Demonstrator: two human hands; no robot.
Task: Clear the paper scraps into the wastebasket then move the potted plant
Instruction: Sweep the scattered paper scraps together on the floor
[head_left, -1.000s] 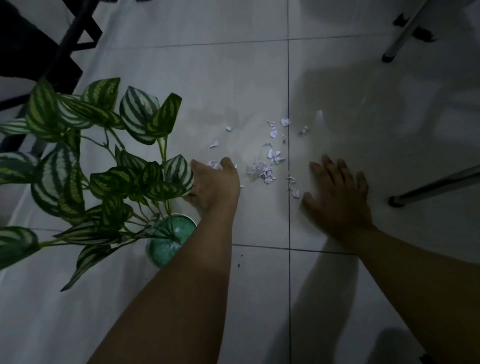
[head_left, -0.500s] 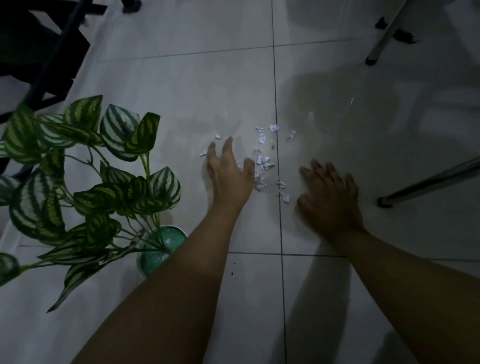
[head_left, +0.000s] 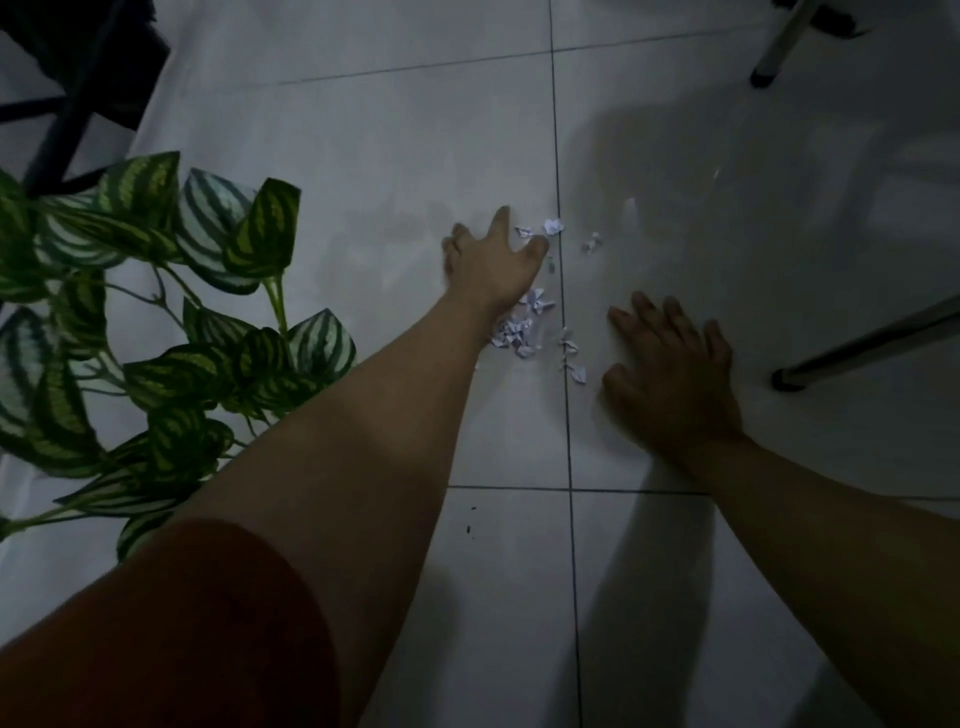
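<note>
Head view: the potted plant (head_left: 171, 322) sits at left, its pot hidden behind the forearm and striped leaves. Dim room, glossy pale floor tiles (head_left: 727, 571) with dark grout, metal furniture legs (head_left: 852, 345) at right. Left hand (head_left: 493, 265) flat, fingers spread, beside the crumpled white paper scraps (head_left: 522, 327). Right hand (head_left: 670, 374) palm-down, fingers loosely spread, just right of them, holding nothing

White paper scraps (head_left: 524, 325) scattered beside leafy plant (head_left: 156, 312)

Glossy tile floor (head_left: 395, 135), crumpled paper scraps (head_left: 519, 332), metal leg (head_left: 872, 338)
</note>
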